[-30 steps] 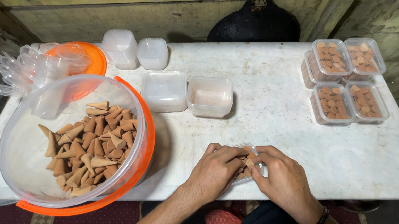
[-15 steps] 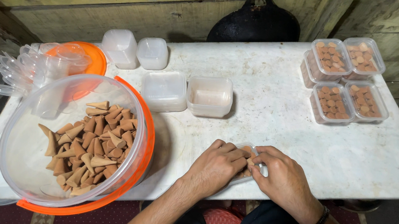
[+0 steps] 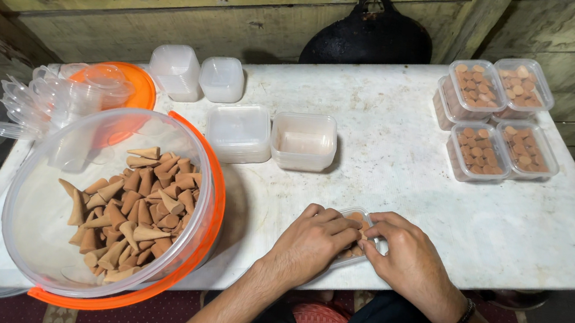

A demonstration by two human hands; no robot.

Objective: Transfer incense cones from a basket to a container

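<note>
A small clear plastic box of brown cones (image 3: 359, 228) lies at the near edge of the white table (image 3: 412, 179). Both hands rest on it: my left hand (image 3: 311, 242) covers its left side, and my right hand (image 3: 410, 257) presses on its right side, fingertips meeting over the box. Most of the box is hidden under the fingers. A large clear bowl with an orange rim (image 3: 39, 224) sits to the left, holding several brown cones (image 3: 135, 207).
Several closed boxes filled with cones (image 3: 499, 109) stand at the far right. Empty clear boxes (image 3: 272, 137) and two upturned ones (image 3: 195, 73) sit mid-table. A stack of clear lids (image 3: 40, 108) on an orange lid lies far left. A black pan (image 3: 369, 34) leans against the wall.
Both hands stay on the small box; the fingers have shifted slightly over it. Nothing else on the table has moved.
</note>
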